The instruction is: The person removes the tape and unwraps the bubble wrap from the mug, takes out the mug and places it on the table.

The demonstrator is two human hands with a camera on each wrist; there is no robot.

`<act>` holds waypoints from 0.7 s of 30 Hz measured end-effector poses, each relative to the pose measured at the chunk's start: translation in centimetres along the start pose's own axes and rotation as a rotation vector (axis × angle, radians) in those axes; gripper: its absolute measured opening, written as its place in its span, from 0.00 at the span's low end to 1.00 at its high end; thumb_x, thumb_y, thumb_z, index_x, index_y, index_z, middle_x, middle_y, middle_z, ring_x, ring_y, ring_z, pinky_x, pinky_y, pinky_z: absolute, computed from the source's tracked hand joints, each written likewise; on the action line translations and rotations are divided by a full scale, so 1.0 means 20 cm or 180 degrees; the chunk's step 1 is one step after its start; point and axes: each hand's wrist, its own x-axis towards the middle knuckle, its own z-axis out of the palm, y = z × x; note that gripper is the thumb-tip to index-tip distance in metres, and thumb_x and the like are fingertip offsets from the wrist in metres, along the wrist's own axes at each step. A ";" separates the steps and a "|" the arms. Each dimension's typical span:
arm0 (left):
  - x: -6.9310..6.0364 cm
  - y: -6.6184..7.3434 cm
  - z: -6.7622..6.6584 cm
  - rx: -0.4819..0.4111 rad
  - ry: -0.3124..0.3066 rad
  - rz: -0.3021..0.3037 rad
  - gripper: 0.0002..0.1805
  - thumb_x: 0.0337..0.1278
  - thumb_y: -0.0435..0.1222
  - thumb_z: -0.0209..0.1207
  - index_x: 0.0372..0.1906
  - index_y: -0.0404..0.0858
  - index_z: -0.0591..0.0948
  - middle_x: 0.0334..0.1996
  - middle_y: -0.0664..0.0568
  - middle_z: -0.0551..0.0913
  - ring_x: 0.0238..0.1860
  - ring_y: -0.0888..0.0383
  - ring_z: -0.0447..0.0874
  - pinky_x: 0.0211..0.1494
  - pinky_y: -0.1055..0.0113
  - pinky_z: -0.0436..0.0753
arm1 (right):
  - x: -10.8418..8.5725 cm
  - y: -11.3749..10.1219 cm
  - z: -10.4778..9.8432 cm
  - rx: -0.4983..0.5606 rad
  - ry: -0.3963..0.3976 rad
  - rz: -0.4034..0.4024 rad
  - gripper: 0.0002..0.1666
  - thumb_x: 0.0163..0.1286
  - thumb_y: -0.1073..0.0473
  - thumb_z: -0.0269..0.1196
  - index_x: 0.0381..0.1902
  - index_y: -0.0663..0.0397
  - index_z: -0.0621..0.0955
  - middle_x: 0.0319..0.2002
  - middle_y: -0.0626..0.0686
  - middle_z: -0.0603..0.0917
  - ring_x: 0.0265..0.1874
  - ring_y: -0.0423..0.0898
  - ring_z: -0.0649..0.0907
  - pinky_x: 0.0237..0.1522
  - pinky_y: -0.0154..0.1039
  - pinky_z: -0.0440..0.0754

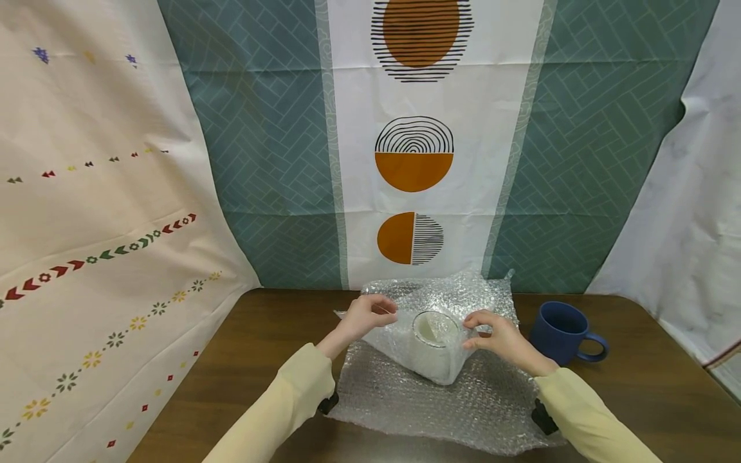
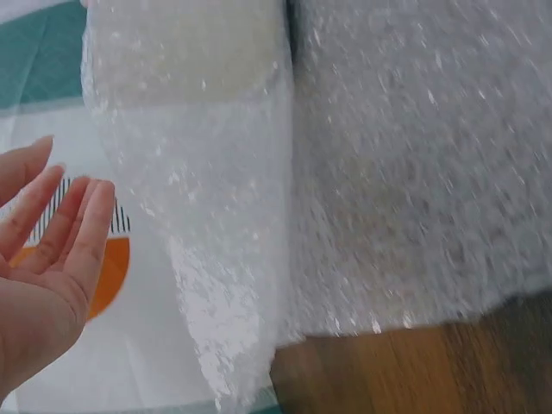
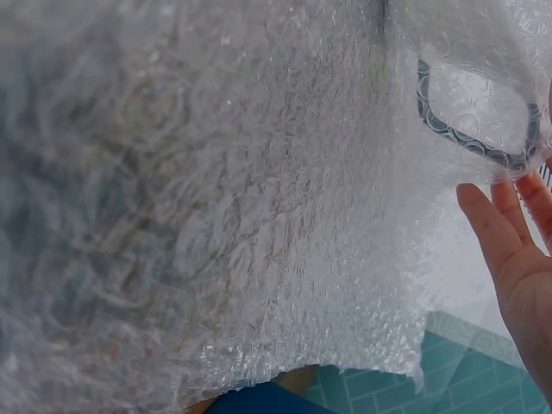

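Observation:
A pale mug [image 1: 428,331] with a dark rim stands on a sheet of bubble wrap [image 1: 422,411], a flap folded up around its body. Its dark-edged handle [image 3: 474,147] shows through the plastic in the right wrist view. Left of the mug, my left hand [image 1: 373,315] is apart from the wrap, its fingers [image 2: 73,228] loosely extended. At the handle side, my right hand [image 1: 492,337] holds the bubble wrap between thumb and index finger; its other fingers [image 3: 492,220] are fairly straight. The thumb is mostly hidden in the right wrist view.
A blue mug [image 1: 559,332] stands on the wooden table [image 1: 266,360] to the right, its handle pointing right. Behind the table hangs a patterned cloth [image 1: 272,161]. A cream cloth [image 1: 116,257] drapes along the left side.

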 end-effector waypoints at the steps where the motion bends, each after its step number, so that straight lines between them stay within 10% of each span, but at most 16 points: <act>1: 0.00 0.02 0.01 -0.0042 -0.0023 0.0038 0.09 0.53 0.29 0.60 0.40 0.30 0.80 0.37 0.43 0.80 0.37 0.50 0.78 0.35 0.66 0.77 | 0.00 0.00 0.00 -0.0005 -0.0004 -0.0005 0.12 0.51 0.56 0.68 0.33 0.52 0.79 0.44 0.54 0.75 0.45 0.56 0.74 0.45 0.50 0.75; 21: 0.03 0.06 0.16 -0.0334 0.0009 0.0157 0.18 0.49 0.28 0.63 0.47 0.27 0.77 0.45 0.40 0.77 0.50 0.45 0.71 0.53 0.58 0.71 | 0.00 0.01 0.00 0.0031 -0.0002 -0.0052 0.13 0.51 0.56 0.68 0.34 0.53 0.79 0.44 0.55 0.75 0.45 0.56 0.74 0.44 0.48 0.75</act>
